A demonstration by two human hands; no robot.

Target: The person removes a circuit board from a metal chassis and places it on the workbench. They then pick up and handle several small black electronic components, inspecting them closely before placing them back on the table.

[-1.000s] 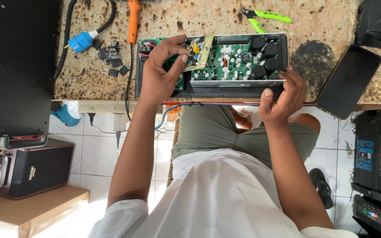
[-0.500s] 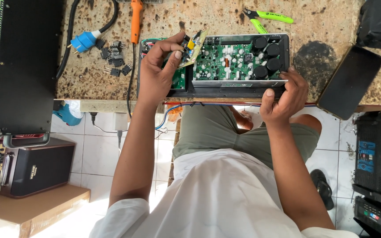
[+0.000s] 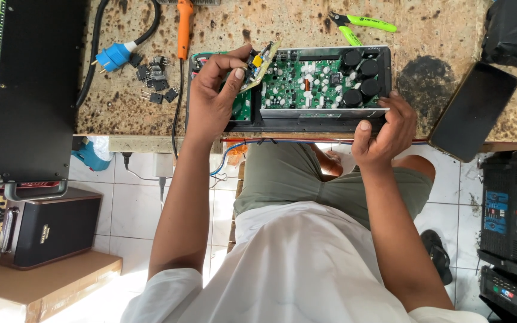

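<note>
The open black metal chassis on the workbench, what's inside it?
Inside the open black metal chassis sits a green circuit board with black cylindrical capacitors. The left hand covers its left end.

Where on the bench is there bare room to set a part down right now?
Bare bench top lies between the green cutters and the black bag, above the dark phone. A smaller patch sits below the loose black components, left of the orange tool's cord. It is crowded around the open chassis, where the left hand and right hand grip.
</note>
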